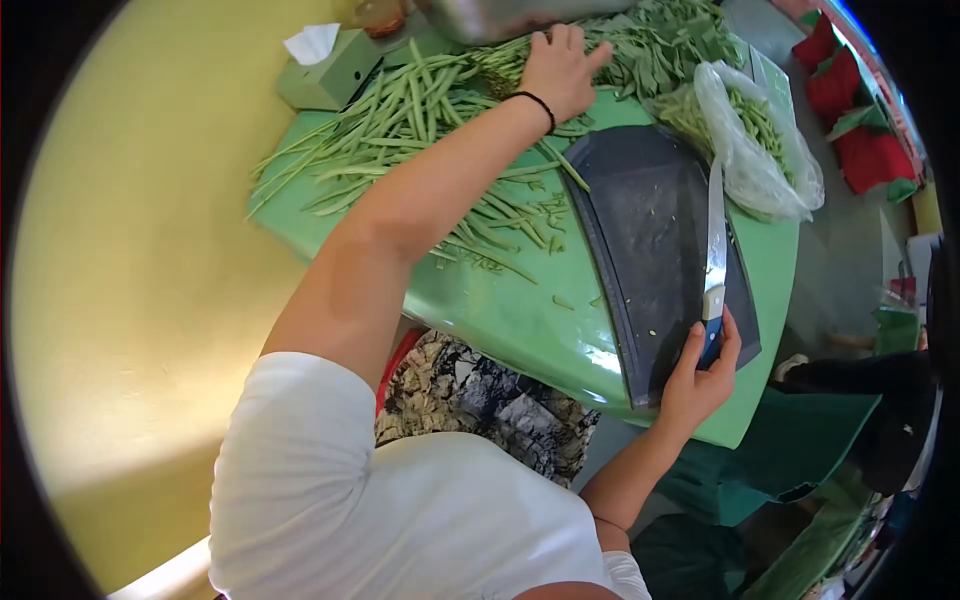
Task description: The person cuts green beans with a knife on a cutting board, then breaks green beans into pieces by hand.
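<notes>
My left hand point(565, 72) reaches to the far side of the green table, over a bundle of thin green stalks point(503, 62) and next to leafy greens point(660, 50). Its fingers are apart and slightly bent, with nothing visible in them. A dark band circles that wrist. My right hand point(700, 385) grips the blue and white handle of a kitchen knife point(714, 240), whose blade points away from me along the right side of the black cutting board point(650, 240). Small green scraps lie on the board. Long green beans point(410, 120) are piled left of it.
A clear plastic bag of cut beans point(765, 150) stands beyond the board on the right. A tissue box point(325, 75) sits at the far left by the yellow wall. A metal vessel point(500, 15) is at the back edge. The green table point(500, 330) ends near my body.
</notes>
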Demonstrator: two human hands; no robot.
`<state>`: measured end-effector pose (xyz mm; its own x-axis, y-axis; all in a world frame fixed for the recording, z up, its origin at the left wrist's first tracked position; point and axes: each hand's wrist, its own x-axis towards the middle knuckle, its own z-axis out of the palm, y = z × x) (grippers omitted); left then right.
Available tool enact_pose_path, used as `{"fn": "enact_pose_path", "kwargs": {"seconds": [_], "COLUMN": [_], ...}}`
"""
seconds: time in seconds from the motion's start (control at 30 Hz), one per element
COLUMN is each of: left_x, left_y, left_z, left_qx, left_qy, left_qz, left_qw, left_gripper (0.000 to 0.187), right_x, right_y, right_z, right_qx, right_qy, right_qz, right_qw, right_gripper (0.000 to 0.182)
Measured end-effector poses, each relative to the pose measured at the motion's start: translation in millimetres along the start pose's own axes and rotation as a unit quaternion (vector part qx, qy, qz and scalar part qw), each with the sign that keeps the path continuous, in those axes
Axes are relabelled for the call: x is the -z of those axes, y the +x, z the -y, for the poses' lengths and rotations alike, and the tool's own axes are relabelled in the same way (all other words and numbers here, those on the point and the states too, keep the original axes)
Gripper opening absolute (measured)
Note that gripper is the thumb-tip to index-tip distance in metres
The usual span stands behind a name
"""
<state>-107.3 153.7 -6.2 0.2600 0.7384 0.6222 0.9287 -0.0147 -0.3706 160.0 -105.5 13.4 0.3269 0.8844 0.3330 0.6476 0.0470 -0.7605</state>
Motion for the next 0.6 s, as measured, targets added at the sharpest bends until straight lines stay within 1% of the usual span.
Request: {"fn": "enact_pose_path", "kwargs": {"seconds": [0.13, 0.27, 0.3, 0.33, 0.37, 0.43, 0.5, 0.53, 0.6], "left_x": [6.9, 5.2, 8.1, 10.4, 12.9, 17.5, 28.8, 42.3, 66.4], "left_y": [2.0, 9.0, 14.1, 20.1, 28.0, 43.1, 58.5, 65.4, 71.3], "left_z": [2.5, 7.3, 9.7, 12.4, 15.8, 25.2, 33.2, 36.7, 42.5], "left_qx": [0.008, -0.003, 0.001, 0.005, 0.006, -0.006, -0.011, -0.007, -0.030], "left_qy": [-0.044, -0.045, -0.062, -0.077, -0.075, -0.129, -0.173, -0.176, -0.167], "left_qz": [-0.045, 0.002, 0.043, 0.082, 0.060, 0.221, 0.309, 0.292, 0.376], "left_qw": [0.998, 0.999, 0.997, 0.994, 0.995, 0.967, 0.935, 0.940, 0.911], "left_gripper": [0.046, 0.046, 0.047, 0.049, 0.049, 0.058, 0.056, 0.056, 0.052], "right_x": [3.2, 7.2, 8.6, 9.6, 10.4, 10.6, 10.9, 10.2, 7.8], "right_y": [-1.5, -0.1, 0.7, 0.4, -0.7, -2.9, -4.1, -5.3, -6.4], "right_z": [1.8, 3.7, 4.3, 3.2, 2.0, 1.5, 3.0, 0.6, -2.8], "right_qx": [0.008, 0.036, 0.045, 0.039, 0.035, 0.028, 0.031, 0.044, 0.050], "right_qy": [-0.008, -0.005, -0.003, -0.008, -0.014, -0.026, -0.036, -0.037, -0.058], "right_qz": [-0.001, 0.000, -0.017, -0.014, -0.011, -0.001, -0.008, -0.020, -0.027], "right_qw": [1.000, 0.999, 0.999, 0.999, 0.999, 0.999, 0.999, 0.998, 0.997], "right_gripper": [0.033, 0.031, 0.031, 0.031, 0.031, 0.030, 0.030, 0.030, 0.031]}}
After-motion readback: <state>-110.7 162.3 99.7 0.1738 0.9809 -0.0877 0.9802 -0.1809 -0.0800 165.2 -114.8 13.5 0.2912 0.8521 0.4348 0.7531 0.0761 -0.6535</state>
